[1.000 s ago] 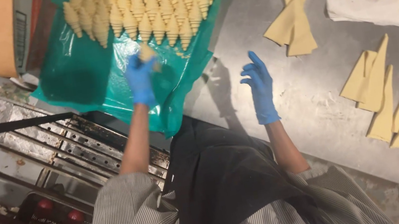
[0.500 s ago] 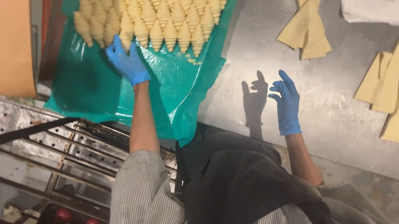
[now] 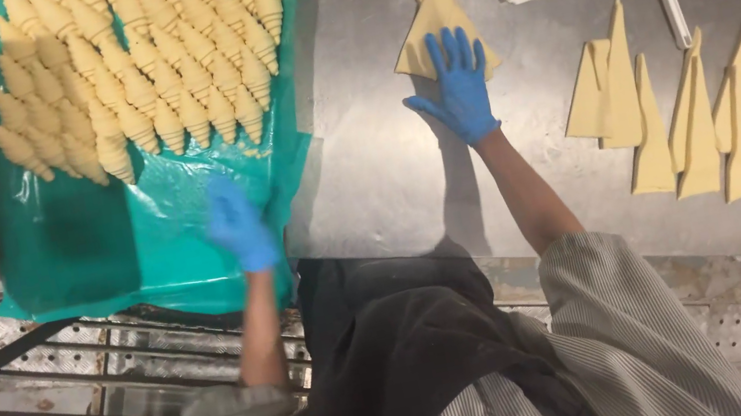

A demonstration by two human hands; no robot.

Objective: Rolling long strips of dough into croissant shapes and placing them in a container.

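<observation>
Here the right hand (image 3: 459, 86), fingers spread flat, rests on the dough triangles (image 3: 436, 16) on the steel table (image 3: 383, 165), while the blurred left hand (image 3: 238, 223) hovers empty above the green sheet (image 3: 95, 257), its grip unclear.

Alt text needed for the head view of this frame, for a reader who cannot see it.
Seen from above, a person in blue gloves lays the right hand on a small stack of dough triangles on a steel table, while the blurred left hand hovers over a green-lined tray of rolled croissants. More cut triangles lie to the right.
</observation>
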